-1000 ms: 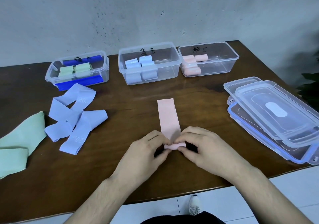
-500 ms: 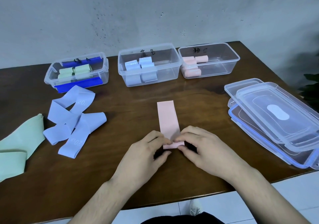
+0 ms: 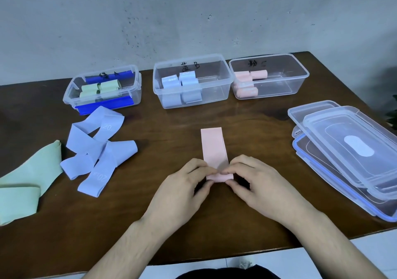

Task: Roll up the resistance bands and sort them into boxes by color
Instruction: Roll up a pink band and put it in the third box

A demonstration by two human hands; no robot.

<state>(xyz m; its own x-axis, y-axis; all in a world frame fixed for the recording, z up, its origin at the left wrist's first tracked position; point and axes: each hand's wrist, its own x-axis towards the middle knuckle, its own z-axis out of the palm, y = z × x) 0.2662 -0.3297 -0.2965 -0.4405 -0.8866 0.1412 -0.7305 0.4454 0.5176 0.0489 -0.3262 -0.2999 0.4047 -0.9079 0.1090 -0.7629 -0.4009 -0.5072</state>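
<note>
Left hand: fingers curled, thumb and fingertips pinching the left end of the small roll started at the near end of the pink band.
Right hand: the same on the right end, fingertips pressing the roll from above, thumb tucked under.
Pink band: lies flat on the wooden table, running straight away from the person; most of its length is still unrolled.
Step in hand: rolling the band up from the near end, barely begun by my reading.
Doing it well: keep both ends turning evenly so the edges stack and the roll does not cone; hold steady tension, since the rubbery strip will likely spring open if released.
Loose bands: blue bands and a green band wait to the left.
Destination: pink box, far right, already holding pink rolls; blue box and green box beside it.
Lids: stacked at right.
</note>
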